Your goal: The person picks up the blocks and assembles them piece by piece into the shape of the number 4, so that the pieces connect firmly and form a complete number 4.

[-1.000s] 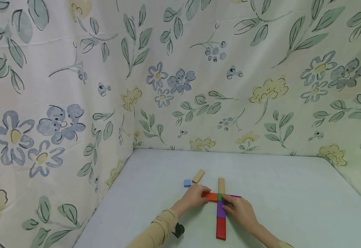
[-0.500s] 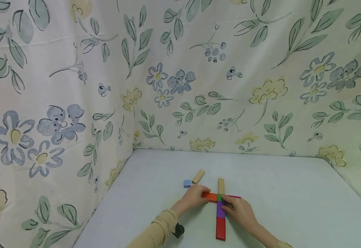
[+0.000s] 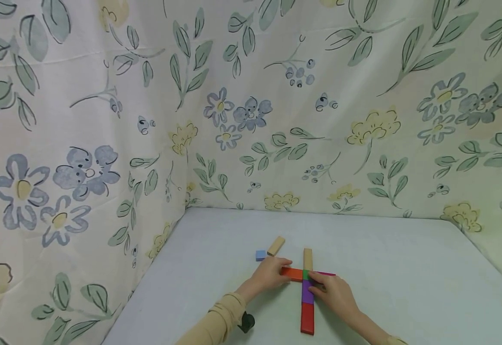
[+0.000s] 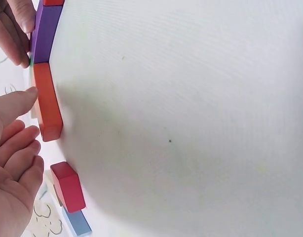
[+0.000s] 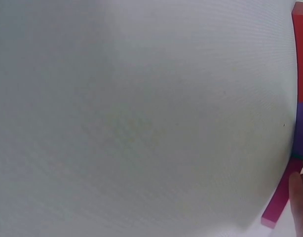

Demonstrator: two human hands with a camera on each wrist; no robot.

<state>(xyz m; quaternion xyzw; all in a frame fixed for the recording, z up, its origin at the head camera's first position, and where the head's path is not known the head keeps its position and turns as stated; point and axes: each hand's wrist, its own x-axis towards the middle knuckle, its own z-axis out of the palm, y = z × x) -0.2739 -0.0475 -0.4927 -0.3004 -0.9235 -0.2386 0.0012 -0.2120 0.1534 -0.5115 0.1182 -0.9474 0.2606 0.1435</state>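
One orange oblong block [image 3: 294,274] is aligned lengthwise from the nearer, loose-fingered left hand [image 3: 268,273] toward the right hand [image 3: 338,294], whose grip cannot be told.

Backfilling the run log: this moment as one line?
left hand: at orange block | right hand: at purple block | layout: cross-shaped, green block at centre | light blue block: outside layout

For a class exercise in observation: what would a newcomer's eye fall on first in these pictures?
Probably the cross of blocks, mostly bright, laid on the pale table with a green block at its centre and a red block at the end nearest the person. Next, perhaps, the left hand at the orange block and the right hand by the green one. Behind, floral cloth fills the background.
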